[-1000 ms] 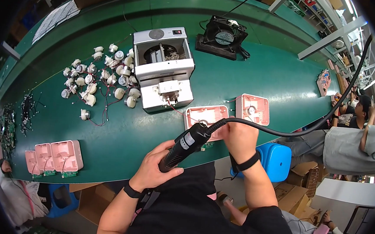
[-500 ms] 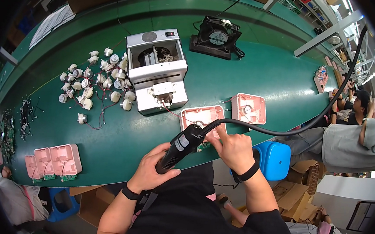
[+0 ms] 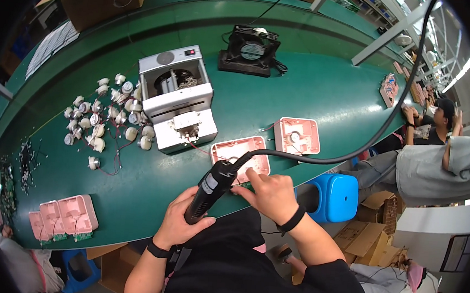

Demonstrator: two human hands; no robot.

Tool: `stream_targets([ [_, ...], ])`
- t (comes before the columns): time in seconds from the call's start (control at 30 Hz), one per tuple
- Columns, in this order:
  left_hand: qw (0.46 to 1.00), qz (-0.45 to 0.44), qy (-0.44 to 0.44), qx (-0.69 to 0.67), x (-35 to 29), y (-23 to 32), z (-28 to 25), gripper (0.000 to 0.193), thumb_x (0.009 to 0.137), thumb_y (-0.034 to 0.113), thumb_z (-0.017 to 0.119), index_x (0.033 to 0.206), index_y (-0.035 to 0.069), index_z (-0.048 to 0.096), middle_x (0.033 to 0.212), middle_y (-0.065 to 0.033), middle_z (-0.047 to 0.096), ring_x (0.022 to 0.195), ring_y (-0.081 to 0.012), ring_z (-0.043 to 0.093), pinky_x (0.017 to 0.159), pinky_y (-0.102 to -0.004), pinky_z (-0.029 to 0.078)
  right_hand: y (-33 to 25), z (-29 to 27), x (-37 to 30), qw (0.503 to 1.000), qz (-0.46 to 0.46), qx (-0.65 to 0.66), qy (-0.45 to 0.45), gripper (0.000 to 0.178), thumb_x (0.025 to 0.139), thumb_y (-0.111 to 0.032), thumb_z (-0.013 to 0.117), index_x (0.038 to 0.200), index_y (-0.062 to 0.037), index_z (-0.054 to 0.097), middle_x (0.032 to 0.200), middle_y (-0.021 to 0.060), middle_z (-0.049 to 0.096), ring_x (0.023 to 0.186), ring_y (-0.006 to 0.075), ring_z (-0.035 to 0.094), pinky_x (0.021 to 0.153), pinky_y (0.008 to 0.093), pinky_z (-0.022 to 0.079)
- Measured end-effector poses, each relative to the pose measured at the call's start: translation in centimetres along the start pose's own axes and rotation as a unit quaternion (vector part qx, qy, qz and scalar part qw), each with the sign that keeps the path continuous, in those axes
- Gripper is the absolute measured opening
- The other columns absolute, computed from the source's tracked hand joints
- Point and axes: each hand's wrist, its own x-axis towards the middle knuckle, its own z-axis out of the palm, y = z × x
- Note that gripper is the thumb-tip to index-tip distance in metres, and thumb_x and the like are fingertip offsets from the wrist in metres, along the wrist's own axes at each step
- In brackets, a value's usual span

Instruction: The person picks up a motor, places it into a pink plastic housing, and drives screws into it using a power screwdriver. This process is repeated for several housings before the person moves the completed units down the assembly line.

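Observation:
My left hand [image 3: 178, 220] is wrapped round a black electric screwdriver [image 3: 207, 194], its cord end tilted up and away from me. Its thick black cable [image 3: 321, 160] arches off to the upper right. Just beyond, a pink plastic housing [image 3: 257, 143] lies near the table's front edge, partly hidden by the tool. My right hand [image 3: 273, 197] is at this housing's near wall, index finger bent inside and thumb in front, apparently pinching it. A bit of green circuit board shows beside the thumb. A second pink housing [image 3: 314, 134] with a round part inside sits to the right.
A white screw feeder [image 3: 184, 135] stands behind the housings. Left of it lie several white round parts [image 3: 99, 130] with thin wires. A black fan [image 3: 251, 50] stands at the back. More pink housings [image 3: 78, 212] sit front left. A blue stool [image 3: 340, 197] and co-workers are at right.
The whole view has shifted, moving the table's things left in the picture. My right hand has drawn nearer to the housing's front wall, its index finger more bent. My left hand keeps the screwdriver.

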Motion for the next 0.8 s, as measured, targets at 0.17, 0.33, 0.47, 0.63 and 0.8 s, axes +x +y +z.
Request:
stream_targets([
  [0.17,1.0,-0.007,0.014,-0.013,0.2,0.5,0.3,0.036,0.075,0.022,0.086,0.092,-0.002,0.065,0.119,-0.0123,0.063,0.086,-0.0261,0.064,0.077,-0.0358,0.052,0.7,1.0,0.0,0.999,0.033,-0.035,-0.005,0.042,0.083,-0.049,0.077,0.085,-0.0097,0.062,0.053,0.0049,0.056,0.046,0.0265,0.059,0.044,0.0364,0.043],
  [0.33,1.0,0.004,0.027,-0.011,0.1,0.1,0.5,0.034,0.076,0.021,0.085,0.088,-0.002,0.063,0.113,-0.0105,0.063,0.084,-0.0235,0.062,0.076,-0.0344,0.051,2.8,0.4,0.5,0.995,0.053,-0.062,0.063,0.043,0.083,-0.049,0.077,0.085,-0.0094,0.062,0.058,0.0067,0.059,0.049,0.028,0.061,0.046,0.0382,0.045],
  [0.47,0.999,0.016,0.031,-0.003,-0.2,-0.1,0.4,0.033,0.075,0.02,0.086,0.085,-0.001,0.063,0.108,-0.0102,0.064,0.084,-0.0229,0.062,0.076,-0.0342,0.05,5.7,0.0,0.6,0.991,0.034,-0.024,0.129,0.044,0.083,-0.05,0.076,0.086,-0.0087,0.063,0.06,0.0081,0.061,0.053,0.0301,0.062,0.048,0.0403,0.046],
  [0.63,0.996,-0.011,0.053,-0.069,-2.0,-0.3,-0.2,0.032,0.073,0.019,0.087,0.082,0.0,0.062,0.102,-0.0104,0.064,0.084,-0.0227,0.062,0.077,-0.0342,0.05,6.8,-0.5,0.8,0.994,0.041,-0.007,0.1,0.041,0.084,-0.047,0.076,0.088,-0.0081,0.064,0.062,0.0094,0.062,0.055,0.0312,0.064,0.049,0.0413,0.047],
  [0.8,0.995,-0.037,0.055,-0.074,-3.6,0.5,-1.7,0.026,0.073,0.011,0.08,0.086,0.002,0.059,0.129,-0.0171,0.062,0.104,-0.0243,0.063,0.089,-0.0377,0.051,5.1,-1.2,1.7,0.997,0.043,-0.019,0.056,0.035,0.085,-0.039,0.077,0.091,-0.0075,0.064,0.067,0.0108,0.064,0.057,0.0301,0.065,0.049,0.0401,0.048],
])
